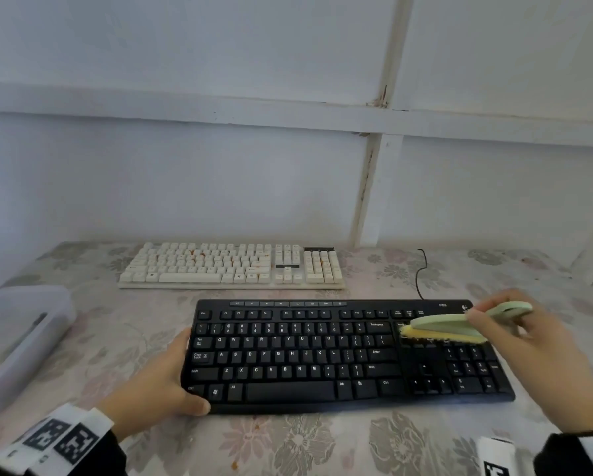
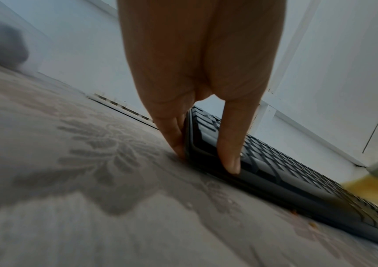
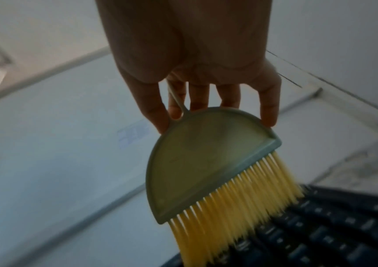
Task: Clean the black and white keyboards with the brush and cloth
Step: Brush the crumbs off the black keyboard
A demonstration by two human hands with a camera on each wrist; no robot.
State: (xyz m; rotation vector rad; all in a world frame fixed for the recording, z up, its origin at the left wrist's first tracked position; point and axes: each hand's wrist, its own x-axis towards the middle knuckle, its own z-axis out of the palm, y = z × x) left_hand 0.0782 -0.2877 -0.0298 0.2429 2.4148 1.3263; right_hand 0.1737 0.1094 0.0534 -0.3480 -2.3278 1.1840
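Plastic bin: a translucent container is sitting at the far left of the table; I cannot tell what it is holding.
Left hand: I am bracing the left end of the black keyboard, fingers lying straight along its short edge and thumb resting on the front corner by the Ctrl key; nothing is being grasped.
White keyboard: it is lying behind the black one, near the wall and apart from both hands, with orange specks showing among its keys; I am judging it as not yet cleaned.
Black keyboard: it is lying flat in front of me, its cable trailing off the back right corner.
Brush: the yellow bristles are touching the key block above the arrow keys, between the main letters and the number pad; the green half-round back is tilted toward the wall.
Right hand: I am pinching the brush's thin handle between thumb and fingers, the remaining fingertips resting on the rim of its back.
Crumbs: a few orange bits are lying on the table in front of the black keyboard.
Progress: I am judging the brushing of the black keyboard as under way; wiping and the whole white keyboard are remaining. No cloth is visible in any view.
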